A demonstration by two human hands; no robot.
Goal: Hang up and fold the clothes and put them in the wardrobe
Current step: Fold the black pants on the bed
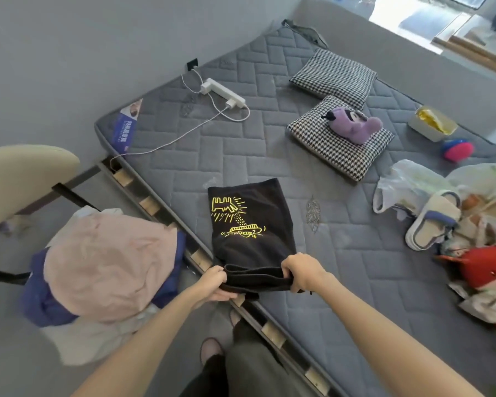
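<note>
A black T-shirt point(249, 222) with a yellow line drawing lies folded into a narrow strip on the grey quilted mattress point(241, 150), its near end at the mattress edge. My left hand point(215, 285) grips the left corner of that near end. My right hand point(301, 270) grips the right corner, where the cloth is doubled over into a thick fold. A heap of other clothes point(103, 267), pink on top with dark blue beneath, sits on a chair at my left.
Two houndstooth cushions point(335, 75), a purple plush toy point(352, 124), a white power strip point(224, 93) with a cable, a slipper point(433, 222), plastic bags and red items crowd the mattress's far and right sides. The bed frame's slats point(201, 256) show along the near edge.
</note>
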